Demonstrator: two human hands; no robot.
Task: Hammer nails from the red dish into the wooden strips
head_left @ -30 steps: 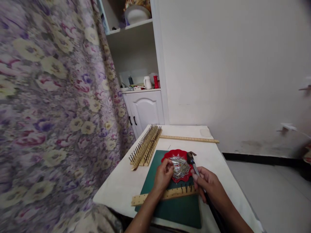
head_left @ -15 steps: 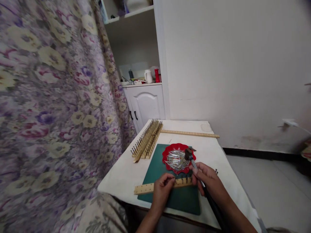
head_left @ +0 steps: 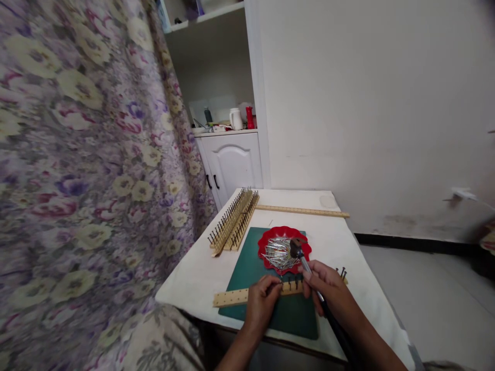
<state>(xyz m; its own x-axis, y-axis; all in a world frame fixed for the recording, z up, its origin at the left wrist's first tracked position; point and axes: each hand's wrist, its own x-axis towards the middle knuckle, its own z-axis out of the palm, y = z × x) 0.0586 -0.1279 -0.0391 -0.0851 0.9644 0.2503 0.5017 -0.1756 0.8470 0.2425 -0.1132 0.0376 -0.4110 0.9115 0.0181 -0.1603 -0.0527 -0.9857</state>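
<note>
My left hand (head_left: 262, 303) is pinched shut on a small nail, held against a wooden strip (head_left: 236, 296) that lies across a green cutting mat (head_left: 251, 257). Several dark nails stand in that strip just right of my fingers. My right hand (head_left: 327, 289) is wrapped round the handle of a hammer (head_left: 298, 250), whose head hovers over a red scalloped dish (head_left: 284, 249) heaped with silver nails.
Two wooden strips studded with nails (head_left: 233, 221) lie at the far left of the white table (head_left: 193, 281). A long wooden ruler (head_left: 303, 211) rests along its far edge. A flowered curtain (head_left: 85, 170) hangs left; a white cabinet (head_left: 231, 165) stands behind.
My left hand left the red dish and came down to the near wooden strip with a nail pinched. The hammer stayed in my right hand. The view tilted slightly down.
</note>
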